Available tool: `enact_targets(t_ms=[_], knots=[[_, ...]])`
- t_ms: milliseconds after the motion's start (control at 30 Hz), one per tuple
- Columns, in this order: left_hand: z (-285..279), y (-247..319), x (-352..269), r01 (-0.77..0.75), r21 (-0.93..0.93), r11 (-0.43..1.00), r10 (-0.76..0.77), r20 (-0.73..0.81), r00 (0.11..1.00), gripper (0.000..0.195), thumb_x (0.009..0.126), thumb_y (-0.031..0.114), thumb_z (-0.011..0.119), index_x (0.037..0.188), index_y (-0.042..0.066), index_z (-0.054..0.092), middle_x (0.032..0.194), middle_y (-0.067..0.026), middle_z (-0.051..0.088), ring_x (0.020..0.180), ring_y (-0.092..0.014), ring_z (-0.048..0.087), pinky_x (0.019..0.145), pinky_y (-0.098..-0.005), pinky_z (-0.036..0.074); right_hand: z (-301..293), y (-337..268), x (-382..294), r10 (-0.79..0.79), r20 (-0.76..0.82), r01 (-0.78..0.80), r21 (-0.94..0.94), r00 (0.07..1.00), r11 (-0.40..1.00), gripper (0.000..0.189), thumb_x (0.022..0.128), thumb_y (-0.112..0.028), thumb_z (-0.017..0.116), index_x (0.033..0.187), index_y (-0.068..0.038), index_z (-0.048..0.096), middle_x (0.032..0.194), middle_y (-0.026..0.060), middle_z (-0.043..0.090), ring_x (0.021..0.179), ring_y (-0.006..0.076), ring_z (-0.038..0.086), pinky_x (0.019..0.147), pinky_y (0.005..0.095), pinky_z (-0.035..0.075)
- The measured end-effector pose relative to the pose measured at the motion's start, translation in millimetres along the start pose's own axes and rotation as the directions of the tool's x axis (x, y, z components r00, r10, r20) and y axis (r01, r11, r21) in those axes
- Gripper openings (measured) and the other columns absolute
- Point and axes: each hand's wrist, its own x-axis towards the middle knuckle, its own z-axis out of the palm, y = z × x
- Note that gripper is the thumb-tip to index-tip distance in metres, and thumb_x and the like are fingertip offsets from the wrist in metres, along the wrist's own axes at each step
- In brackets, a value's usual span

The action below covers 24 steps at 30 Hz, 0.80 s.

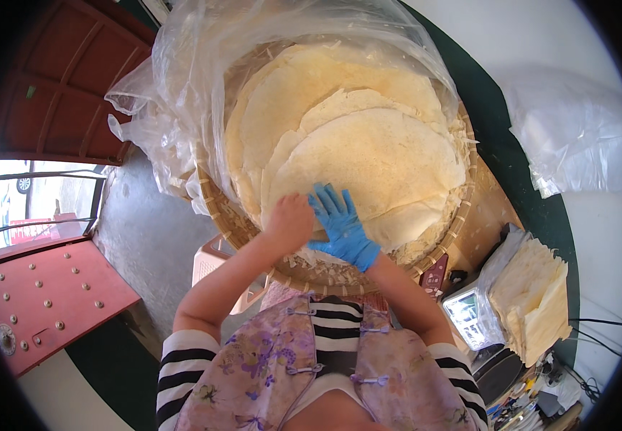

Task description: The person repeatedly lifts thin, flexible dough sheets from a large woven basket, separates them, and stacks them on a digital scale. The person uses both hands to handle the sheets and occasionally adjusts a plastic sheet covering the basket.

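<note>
Thin, pale yellow round flatbreads (375, 156) lie in an overlapping stack inside a round woven bamboo basket (455, 237). My left hand (291, 222) is bare and rests at the near left part of the top sheet, its fingers curled. Whether it pinches the sheet is hidden. Beside it, my right hand (341, 226) wears a blue disposable glove, with fingers spread over the near edge of the top flatbread. Clear plastic sheeting (192, 70) drapes over the basket's far and left sides. Broken flakes (338, 273) lie along the basket's near inside.
A pink plastic stool (208, 264) stands under the basket's left side. At right, a folded stack of flatbread sheets (532, 301) rests by a digital scale (464, 312). A plastic bag (569, 129) is near the wall. A studded pink door (52, 301) stands at left.
</note>
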Motion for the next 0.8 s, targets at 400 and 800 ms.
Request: enact_targets(t_ms=[400, 800], knots=[[-72.9, -100.6, 153.1, -0.275, -0.521, 0.808, 0.178, -0.229, 0.957, 0.023, 0.083, 0.01, 0.053, 0.099, 0.002, 0.068, 0.102, -0.0117, 0.069, 0.097, -0.026, 0.064, 0.087, -0.0341, 0.047, 35.7, -19.4, 2.4, 0.197, -0.26, -0.159, 0.162, 0.945, 0.974, 0.054, 0.081, -0.019, 0.063, 0.133, -0.009, 0.048, 0.133, 0.0149, 0.049, 0.122, 0.0303, 0.048, 0.107, 0.0473, 0.032], [-58.9, -27.9, 98.8, -0.495, -0.376, 0.783, -0.294, -0.926, 0.237, 0.025, 0.085, 0.009, 0.057, 0.109, 0.003, 0.062, 0.112, -0.016, 0.063, 0.112, -0.038, 0.054, 0.098, -0.0461, 0.039, 63.6, 51.0, -42.9, 0.707, 0.311, 0.349, 0.701, 0.636, -0.622, 0.029, 0.098, -0.028, 0.05, 0.09, -0.003, 0.062, 0.078, 0.0033, 0.06, 0.073, 0.0152, 0.057, 0.071, 0.0268, 0.049]])
